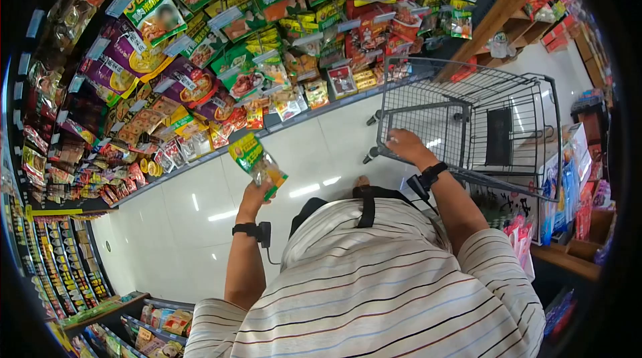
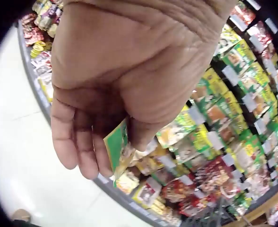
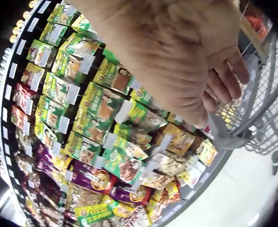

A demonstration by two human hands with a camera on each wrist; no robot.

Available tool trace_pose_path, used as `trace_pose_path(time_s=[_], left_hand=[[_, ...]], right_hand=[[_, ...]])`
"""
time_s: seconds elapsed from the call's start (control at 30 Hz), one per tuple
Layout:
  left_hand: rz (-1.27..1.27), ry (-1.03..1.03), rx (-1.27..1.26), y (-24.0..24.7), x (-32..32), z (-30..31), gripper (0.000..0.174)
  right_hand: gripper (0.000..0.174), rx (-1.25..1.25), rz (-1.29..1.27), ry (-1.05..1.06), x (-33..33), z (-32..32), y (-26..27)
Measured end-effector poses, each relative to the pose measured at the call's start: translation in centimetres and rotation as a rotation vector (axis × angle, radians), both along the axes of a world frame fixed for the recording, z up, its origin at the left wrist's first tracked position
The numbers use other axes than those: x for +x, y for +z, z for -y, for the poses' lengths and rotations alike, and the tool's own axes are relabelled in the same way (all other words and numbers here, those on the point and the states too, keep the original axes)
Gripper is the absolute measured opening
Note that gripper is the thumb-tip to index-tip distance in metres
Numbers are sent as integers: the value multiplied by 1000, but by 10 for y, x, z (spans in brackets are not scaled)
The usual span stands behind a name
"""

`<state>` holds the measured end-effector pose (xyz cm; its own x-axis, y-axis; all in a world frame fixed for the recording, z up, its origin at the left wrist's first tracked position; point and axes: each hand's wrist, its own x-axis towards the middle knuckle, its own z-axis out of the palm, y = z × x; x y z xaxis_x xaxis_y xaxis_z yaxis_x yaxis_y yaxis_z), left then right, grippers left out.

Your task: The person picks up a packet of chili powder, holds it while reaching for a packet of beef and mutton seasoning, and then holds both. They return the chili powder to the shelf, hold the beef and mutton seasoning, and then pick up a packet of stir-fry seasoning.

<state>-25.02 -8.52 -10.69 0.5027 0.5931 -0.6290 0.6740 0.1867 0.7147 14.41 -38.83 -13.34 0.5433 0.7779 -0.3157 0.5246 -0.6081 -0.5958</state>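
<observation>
My left hand (image 1: pixel 253 199) pinches a green-and-yellow food packet (image 1: pixel 259 161) near its lower edge, with the packet's printed front tilted upward. From the left wrist view, the thumb and fingers close on the packet's green corner (image 2: pixel 116 146), and most of the packet is hidden behind the hand. On the right, my hand (image 1: pixel 409 147) grips the near end of a grey wire shopping cart (image 1: pixel 498 136). The right wrist view has its fingers (image 3: pixel 228 80) curled over the cart's grey rim (image 3: pixel 224 135).
A long display rack of hanging food packets (image 1: pixel 234 67) runs along the front, its lower edge (image 1: pixel 314 114) close to the cart. Pale tiled floor (image 1: pixel 194 204) lies between me and the rack. Wooden shelves (image 1: pixel 575 264) with goods stand at the right, and more shelving (image 1: pixel 160 321) sits behind left.
</observation>
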Motion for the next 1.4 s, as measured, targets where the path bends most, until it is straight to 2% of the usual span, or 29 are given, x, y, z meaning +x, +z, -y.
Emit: trace_pose_path(time_s=[0.17, 0.2, 0.3, 0.33, 0.47, 0.63, 0.77, 0.9, 1.07, 1.17, 1.27, 1.3, 1.37, 1.4], left_hand=[[-217, 107, -199, -72, -119, -9, 44], [-238, 149, -235, -75, -142, -6, 44], [-340, 184, -306, -76, -194, -3, 45], [-339, 194, -313, -74, -206, -4, 44], [-331, 240, -317, -70, -245, -9, 42], [-276, 218, -310, -69, -270, -31, 49], [-256, 209, -282, -67, -283, -48, 50], [-260, 200, -267, -65, -297, -58, 50], [-222, 224, -296, -61, -314, -62, 53], [-199, 257, -305, -60, -313, -64, 48], [3, 346, -305, -62, -307, -77, 45], [-14, 347, -281, -51, -293, -82, 45], [123, 328, -232, -24, -267, -89, 47], [165, 337, -291, -20, -258, -97, 49]], right_hand=[[40, -167, 151, -115, -31, 25, -26], [44, -180, 212, -94, -33, 30, -47], [44, -272, 321, -113, -48, 24, -54], [47, -361, 327, -129, -52, 19, -55], [58, -400, 533, -193, -88, 6, -59], [63, -437, 560, -216, -101, -3, -64], [66, -532, 420, -227, -100, -15, -55], [69, -577, 454, -210, -106, -21, -51], [75, -629, 370, -176, -110, -28, -37], [76, -646, 353, -159, -111, -29, -33], [75, -635, 358, -99, -104, -25, -40], [74, -628, 357, -63, -104, -25, -45], [72, -551, 401, -50, -104, -22, -50], [73, -564, 379, -50, -106, -23, -48]])
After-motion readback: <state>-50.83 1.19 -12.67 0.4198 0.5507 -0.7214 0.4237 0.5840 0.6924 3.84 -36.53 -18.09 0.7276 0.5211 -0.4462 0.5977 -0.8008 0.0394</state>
